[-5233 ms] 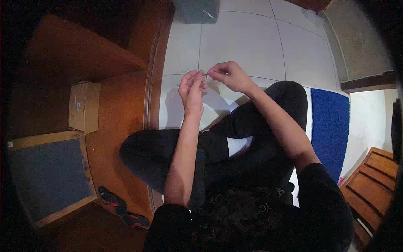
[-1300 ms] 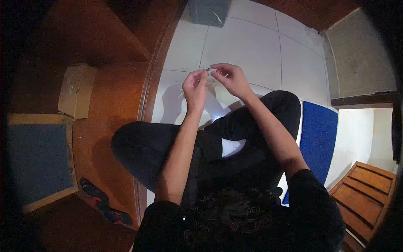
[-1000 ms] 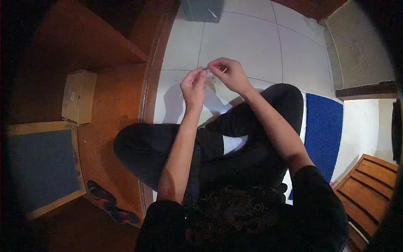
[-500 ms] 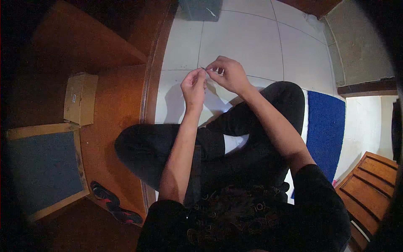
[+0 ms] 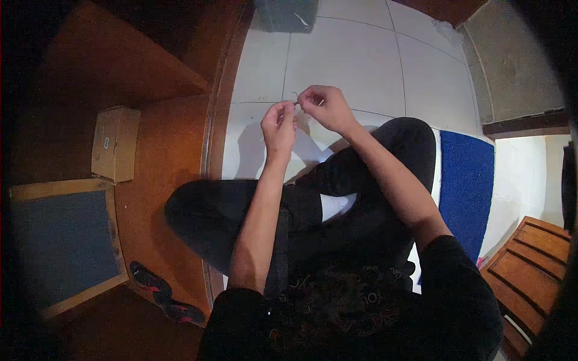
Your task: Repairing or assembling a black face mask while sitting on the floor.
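Note:
Both hands are raised close together over the floor beyond my crossed legs. My left hand (image 5: 279,131) is closed, its thumb and fingertips pinching one end of a small, thin, dark piece (image 5: 296,103). From the right, my right hand (image 5: 330,111) pinches at the same piece, its fingers curled and the fingertips nearly touching those of the left. A fine curved strand shows just above the fingertips. The piece is mostly covered by my fingers and too small to name.
White floor tiles (image 5: 343,54) lie ahead, with a grey-green container (image 5: 286,15) at the far edge. On the left, a brown wooden cabinet (image 5: 162,138) holds a cardboard box (image 5: 114,144); dark sandals (image 5: 165,292) lie lower left. A blue mat (image 5: 466,192) lies right.
My right hand has shifted slightly right and its fingers are more curled. The thin strand now shows above the fingertips. My left hand has barely moved.

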Available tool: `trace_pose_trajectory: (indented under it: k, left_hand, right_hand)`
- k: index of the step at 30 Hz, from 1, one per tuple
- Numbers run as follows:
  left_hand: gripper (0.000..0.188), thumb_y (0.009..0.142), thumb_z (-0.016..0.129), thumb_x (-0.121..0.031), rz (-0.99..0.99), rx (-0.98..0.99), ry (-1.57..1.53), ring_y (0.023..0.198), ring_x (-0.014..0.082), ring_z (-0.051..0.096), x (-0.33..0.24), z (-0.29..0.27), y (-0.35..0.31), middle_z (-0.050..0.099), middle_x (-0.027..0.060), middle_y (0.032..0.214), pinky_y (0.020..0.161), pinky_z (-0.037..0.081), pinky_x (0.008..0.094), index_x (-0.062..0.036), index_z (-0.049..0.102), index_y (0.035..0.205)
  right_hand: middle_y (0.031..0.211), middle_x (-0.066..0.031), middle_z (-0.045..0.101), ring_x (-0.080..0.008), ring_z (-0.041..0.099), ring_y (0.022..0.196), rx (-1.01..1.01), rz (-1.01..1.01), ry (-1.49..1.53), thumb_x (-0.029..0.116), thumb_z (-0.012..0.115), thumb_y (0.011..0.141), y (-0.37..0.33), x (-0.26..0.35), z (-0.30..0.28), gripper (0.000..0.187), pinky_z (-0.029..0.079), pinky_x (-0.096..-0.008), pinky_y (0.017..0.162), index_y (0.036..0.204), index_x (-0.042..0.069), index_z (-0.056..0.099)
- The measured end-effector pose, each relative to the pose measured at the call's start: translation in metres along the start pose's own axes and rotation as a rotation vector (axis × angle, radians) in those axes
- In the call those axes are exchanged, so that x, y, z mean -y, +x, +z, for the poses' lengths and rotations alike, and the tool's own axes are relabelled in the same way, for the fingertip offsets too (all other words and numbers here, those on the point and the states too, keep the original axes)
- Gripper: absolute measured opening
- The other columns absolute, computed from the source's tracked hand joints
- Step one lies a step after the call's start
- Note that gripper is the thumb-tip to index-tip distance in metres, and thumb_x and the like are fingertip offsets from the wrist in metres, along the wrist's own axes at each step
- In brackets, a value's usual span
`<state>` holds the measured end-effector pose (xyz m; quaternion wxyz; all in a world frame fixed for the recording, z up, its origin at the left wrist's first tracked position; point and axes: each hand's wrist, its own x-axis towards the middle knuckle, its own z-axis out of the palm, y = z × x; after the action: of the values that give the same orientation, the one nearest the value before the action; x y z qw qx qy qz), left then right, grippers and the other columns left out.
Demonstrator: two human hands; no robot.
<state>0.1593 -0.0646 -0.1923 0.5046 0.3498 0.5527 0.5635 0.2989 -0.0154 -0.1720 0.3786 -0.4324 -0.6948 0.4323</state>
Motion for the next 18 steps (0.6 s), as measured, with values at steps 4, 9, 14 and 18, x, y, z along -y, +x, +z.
trace_pose_trajectory:
  k: [4,9,14,18]
  left_hand:
    - [0.023,0.089,0.057,-0.018,-0.015,-0.002,0.017,0.069,0.0076,0.054,-0.001,0.002,-0.001,0.059,0.0018,0.084,0.057,0.044,0.0203,-0.0008,0.058,0.103]
    - [0.024,0.090,0.056,-0.021,-0.084,0.020,-0.010,0.069,0.0071,0.053,-0.009,0.002,-0.004,0.061,0.0013,0.087,0.058,0.043,0.0197,-0.0014,0.059,0.103]
    - [0.024,0.091,0.055,-0.024,-0.122,0.060,0.051,0.068,0.0061,0.051,-0.009,0.001,-0.005,0.060,0.0002,0.088,0.057,0.043,0.0190,-0.0024,0.061,0.101]
    - [0.024,0.092,0.054,-0.024,-0.107,0.073,0.045,0.068,0.0060,0.051,-0.006,0.001,-0.003,0.059,-0.0008,0.087,0.057,0.042,0.0194,-0.0025,0.061,0.099]
  right_hand:
    - [0.074,-0.0011,0.061,-0.0095,0.054,0.062,-0.007,0.072,0.147,0.016,0.058,0.080,0.002,-0.011,0.007,0.016,0.046,-0.0264,0.058,0.085,0.001,0.063]
    - [0.079,-0.0007,0.060,-0.0086,0.053,0.065,0.088,0.306,0.420,0.016,0.059,0.081,0.000,-0.002,0.008,0.015,0.045,-0.0239,0.059,0.090,0.004,0.061]
    - [0.079,-0.0002,0.059,-0.0084,0.052,0.066,0.083,0.339,0.486,0.017,0.058,0.082,-0.002,0.001,0.008,0.015,0.044,-0.0235,0.059,0.091,0.005,0.060]
    - [0.078,0.0008,0.058,-0.0077,0.051,0.065,0.063,0.411,0.640,0.017,0.057,0.084,-0.003,-0.002,0.009,0.013,0.042,-0.0231,0.059,0.092,0.006,0.059]
